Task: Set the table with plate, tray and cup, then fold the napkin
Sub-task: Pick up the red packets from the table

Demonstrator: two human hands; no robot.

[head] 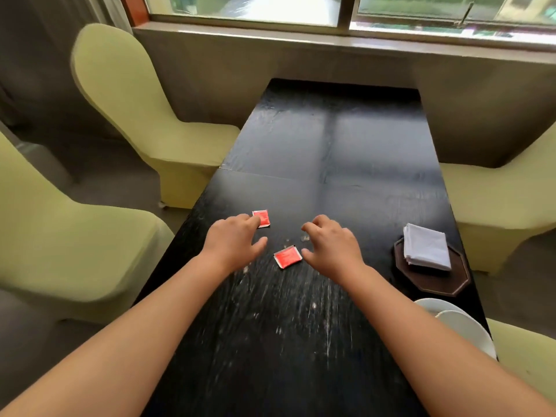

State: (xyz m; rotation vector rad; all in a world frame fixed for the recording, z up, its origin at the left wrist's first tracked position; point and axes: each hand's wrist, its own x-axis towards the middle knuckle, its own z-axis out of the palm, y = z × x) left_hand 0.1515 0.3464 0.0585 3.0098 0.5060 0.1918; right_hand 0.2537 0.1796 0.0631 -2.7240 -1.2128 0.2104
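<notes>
A dark octagonal tray (433,281) lies near the table's right edge with a folded white napkin (425,246) stacked on it. White dishes (464,328), a plate and what looks like a bowl or cup, sit at the right edge nearer me. My left hand (233,243) hovers over the black table (331,152), fingers spread, its fingertips touching a red packet (261,218). My right hand (334,246) is open too, just right of a second red packet (288,256) that lies between both hands. Neither hand holds anything.
Yellow-green covered chairs stand on both sides: two on the left (126,109), others on the right (505,200). A wall ledge and window (331,13) close off the far end of the table. The near tabletop is scuffed with pale streaks.
</notes>
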